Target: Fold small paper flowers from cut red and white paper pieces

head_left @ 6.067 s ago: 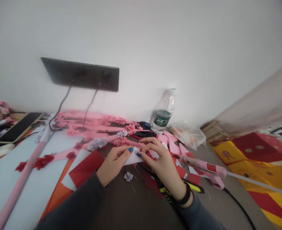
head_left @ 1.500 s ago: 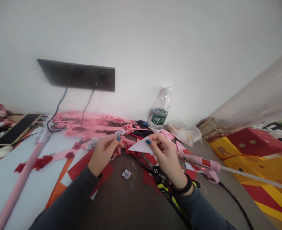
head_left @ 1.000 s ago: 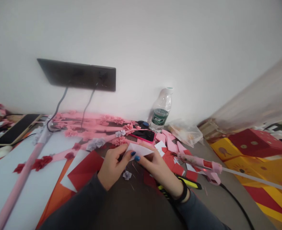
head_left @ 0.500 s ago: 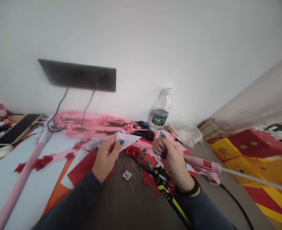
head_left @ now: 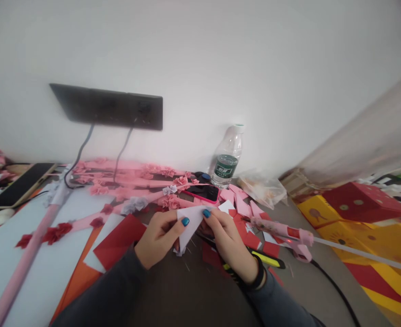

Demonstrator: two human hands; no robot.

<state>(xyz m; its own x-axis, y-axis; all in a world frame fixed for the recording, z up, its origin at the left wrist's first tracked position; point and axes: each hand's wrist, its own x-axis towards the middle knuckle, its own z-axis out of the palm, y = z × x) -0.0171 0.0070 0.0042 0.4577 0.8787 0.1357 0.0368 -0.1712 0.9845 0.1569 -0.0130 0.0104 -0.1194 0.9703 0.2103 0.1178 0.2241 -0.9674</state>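
Observation:
Between my two hands is a small piece of folded white paper [head_left: 189,221], its pointed end turned down. My left hand [head_left: 160,235] pinches its left edge, thumb on top. My right hand [head_left: 228,240] grips the upper right corner between thumb and fingers. Just below the paper, a pale paper flower [head_left: 179,251] shows in part on the table. Under my right hand lie pliers with black and yellow handles [head_left: 267,259], mostly covered. To the right rests a pink glue gun [head_left: 289,234] with a long white glue stick in its back.
Pink paper-wrapped stems with flowers [head_left: 128,181] lie along the wall. A water bottle [head_left: 226,159] stands behind my hands, near a plastic bag [head_left: 263,188]. Red paper [head_left: 120,240] and white sheets [head_left: 71,272] cover the left side; yellow and red boxes [head_left: 367,222] stand at right.
My right hand has moved left and down and now grips the paper's right corner. The paper has turned from pointing right to pointing down, and my left hand has shifted slightly right.

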